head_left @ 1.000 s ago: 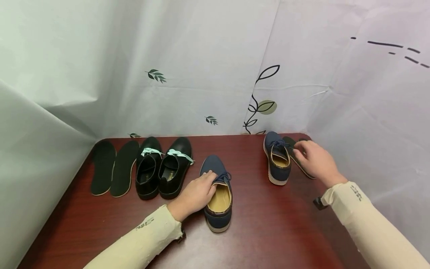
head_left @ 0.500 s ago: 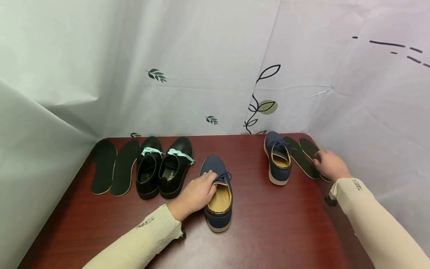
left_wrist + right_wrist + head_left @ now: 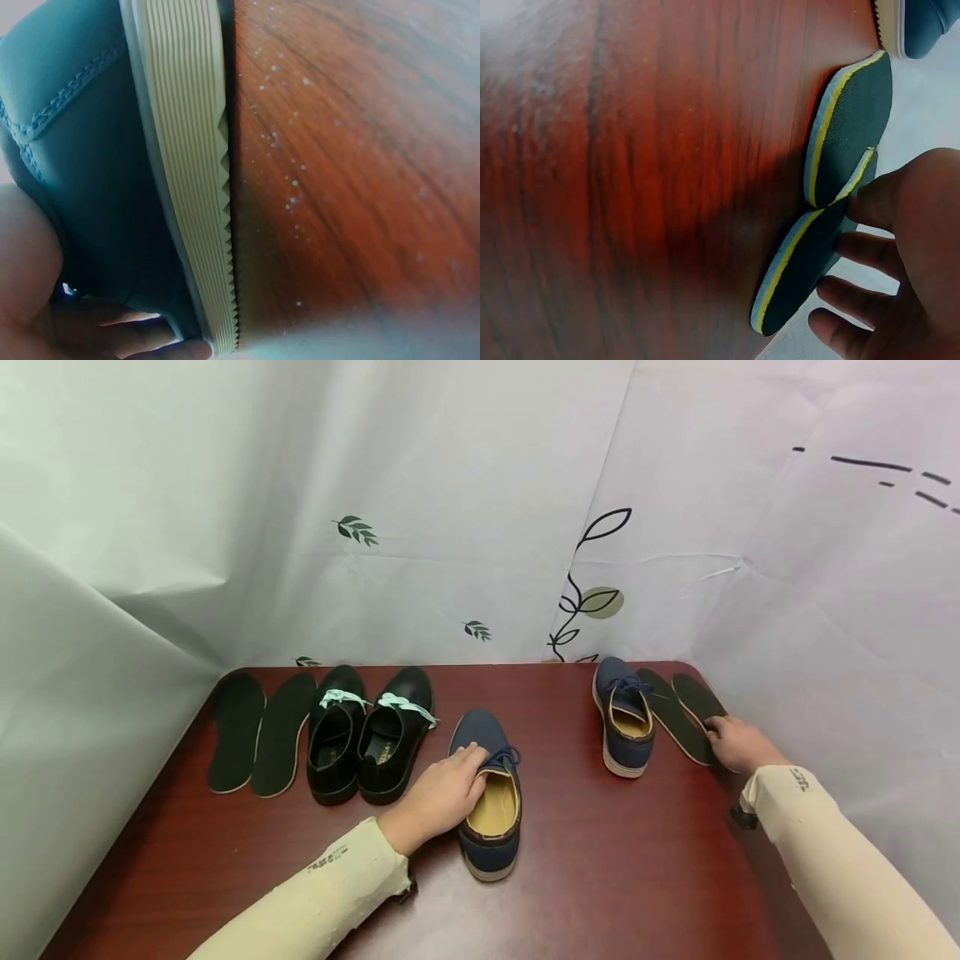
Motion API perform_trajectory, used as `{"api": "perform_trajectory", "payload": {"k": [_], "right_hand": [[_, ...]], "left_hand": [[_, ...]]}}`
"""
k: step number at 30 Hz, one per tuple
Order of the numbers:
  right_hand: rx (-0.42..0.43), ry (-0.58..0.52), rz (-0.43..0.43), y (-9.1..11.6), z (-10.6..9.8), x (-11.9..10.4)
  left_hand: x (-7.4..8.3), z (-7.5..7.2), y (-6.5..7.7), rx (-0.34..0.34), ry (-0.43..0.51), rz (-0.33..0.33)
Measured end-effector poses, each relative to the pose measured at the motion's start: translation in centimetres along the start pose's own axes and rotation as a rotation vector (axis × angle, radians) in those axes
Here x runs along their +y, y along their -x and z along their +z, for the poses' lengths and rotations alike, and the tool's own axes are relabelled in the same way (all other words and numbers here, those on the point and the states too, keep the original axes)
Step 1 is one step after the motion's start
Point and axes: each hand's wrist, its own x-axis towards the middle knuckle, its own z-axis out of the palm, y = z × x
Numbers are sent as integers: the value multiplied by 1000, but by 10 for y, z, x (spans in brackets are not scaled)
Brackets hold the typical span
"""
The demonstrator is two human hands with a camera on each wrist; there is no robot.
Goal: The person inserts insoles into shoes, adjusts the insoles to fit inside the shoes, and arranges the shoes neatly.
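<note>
My left hand (image 3: 442, 789) grips a navy lace-up shoe (image 3: 497, 810) by its left side, thumb near the opening. In the left wrist view, the shoe's ribbed cream sole (image 3: 191, 165) stands on the table beside the curled fingers. At the far right, my right hand (image 3: 742, 745) holds the near end of a dark insole (image 3: 693, 695), thumb at one edge and fingers along the other. The right wrist view shows this insole (image 3: 802, 255) with a yellow and grey rim, partly overlapping a second insole (image 3: 855, 120). That second insole (image 3: 678, 727) lies to its left.
The other navy shoe (image 3: 624, 718) stands left of the right-hand insoles. Two black shoes (image 3: 393, 735) with mint laces and two dark insoles (image 3: 281, 735) line the left side of the reddish wooden table (image 3: 600, 868). White cloth (image 3: 420, 510) hangs behind and at the sides.
My right hand has moved right and toward me, from beside the navy shoe's laces to the outer insole's near end, uncovering both insoles. My left hand stays on the shoe.
</note>
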Motion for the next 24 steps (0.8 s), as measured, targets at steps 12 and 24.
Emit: {"api": "perform_trajectory", "payload": {"k": [12,24], "right_hand": [[-14,-26,19,-3,-6,0],[-87,44,12,-12,-5,-2]], "left_hand": [[-1,1,-2,12,-6,8],[1,0,-2,-18,10,-16]]}}
